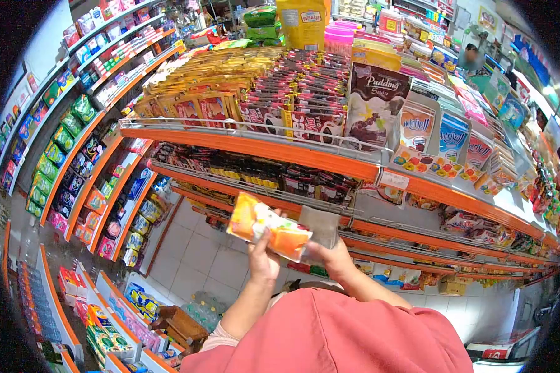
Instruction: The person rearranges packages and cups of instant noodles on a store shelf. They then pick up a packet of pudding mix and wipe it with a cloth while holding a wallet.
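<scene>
An orange and white packet (269,227) is held in front of the shelves, low in the middle of the view. My left hand (263,256) is closed on its lower edge, thumb on the front. On the packet's right side, my right hand (333,258) is closed by a greyish, blurred flat item (319,225), which its fingers seem to grip. Beyond both hands runs the orange-edged shelf (255,142), with brown Pudding pouch (377,104) and Nutrijell packets (416,127) standing on it.
Rows of sachets (199,105) fill the top shelf. Curved shelves of packets (59,146) stand at the left. Lower left are a brown box (179,324) and plastic bottles (203,311). A person (471,60) is at the far upper right.
</scene>
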### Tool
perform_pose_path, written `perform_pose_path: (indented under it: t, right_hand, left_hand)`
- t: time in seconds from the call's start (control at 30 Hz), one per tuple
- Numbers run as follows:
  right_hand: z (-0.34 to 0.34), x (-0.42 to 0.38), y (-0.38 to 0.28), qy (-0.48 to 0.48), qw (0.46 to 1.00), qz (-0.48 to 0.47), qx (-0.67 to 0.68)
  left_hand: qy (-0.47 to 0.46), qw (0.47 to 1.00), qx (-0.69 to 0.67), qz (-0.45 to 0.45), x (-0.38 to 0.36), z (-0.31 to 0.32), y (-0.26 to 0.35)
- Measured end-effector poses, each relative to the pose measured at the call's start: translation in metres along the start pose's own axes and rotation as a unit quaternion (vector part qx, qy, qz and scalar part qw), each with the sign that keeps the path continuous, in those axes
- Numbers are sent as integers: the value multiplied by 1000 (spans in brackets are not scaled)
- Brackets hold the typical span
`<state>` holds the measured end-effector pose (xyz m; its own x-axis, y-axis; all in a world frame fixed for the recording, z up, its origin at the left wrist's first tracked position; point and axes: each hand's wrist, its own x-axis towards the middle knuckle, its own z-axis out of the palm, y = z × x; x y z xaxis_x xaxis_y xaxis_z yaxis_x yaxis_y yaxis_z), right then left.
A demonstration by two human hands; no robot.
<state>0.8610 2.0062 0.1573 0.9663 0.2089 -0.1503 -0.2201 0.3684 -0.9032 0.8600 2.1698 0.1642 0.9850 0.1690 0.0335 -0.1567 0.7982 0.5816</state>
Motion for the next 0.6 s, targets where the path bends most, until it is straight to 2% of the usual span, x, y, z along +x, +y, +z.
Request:
perform_pose_path:
  t: [0.03, 0.07, 0.13, 0.17, 0.2, 0.23, 0.27, 0.3, 0.37, 0.43, 0.47, 0.53, 0.6]
  right_hand:
    - [-4, 1, -6, 21, 999, 34, 37]
    - [-14, 7, 0, 32, 998, -5, 54]
    - [-10, 3, -18, 31, 996, -38, 78]
    - [-10, 6, -14, 30, 995, -39, 81]
    - [-4, 7, -15, -1, 996, -92, -16]
    - [1, 6, -18, -31, 983, -143, -114]
    - [1, 2, -27, -52, 957, -115, -263]
    - [0, 2, -24, -59, 958, -115, -255]
    - [-11, 8, -9, -68, 959, -119, -250]
    - [-23, 15, -2, -116, 971, -83, -192]
    - [-26, 13, 2, -118, 971, -83, -193]
    - [-13, 2, -13, -62, 963, -91, -245]
    - [-14, 1, -19, -49, 977, -63, -197]
  left_hand:
    - [20, 999, 28, 28, 2, -3, 8]
    - [39, 996, 56, 56, 3, -5, 18]
    - [19, 995, 79, 51, 3, -11, 29]
    - [-9, 987, 156, 29, 2, -23, 25]
    - [-35, 972, 231, 6, 1, -20, 27]
    - [-63, 966, 246, 37, -4, -10, 19]
    - [-113, 954, 275, 34, -4, -5, 17]
    - [-172, 928, 323, 65, -4, -2, 19]
    - [-230, 895, 368, 100, -1, -3, 24]
    - [-254, 907, 329, -65, 1, -10, 27]
    - [-253, 908, 329, -63, -4, -12, 28]
    - [-182, 925, 305, -133, -14, -9, 34]
    - [-172, 919, 341, -97, -19, -6, 28]
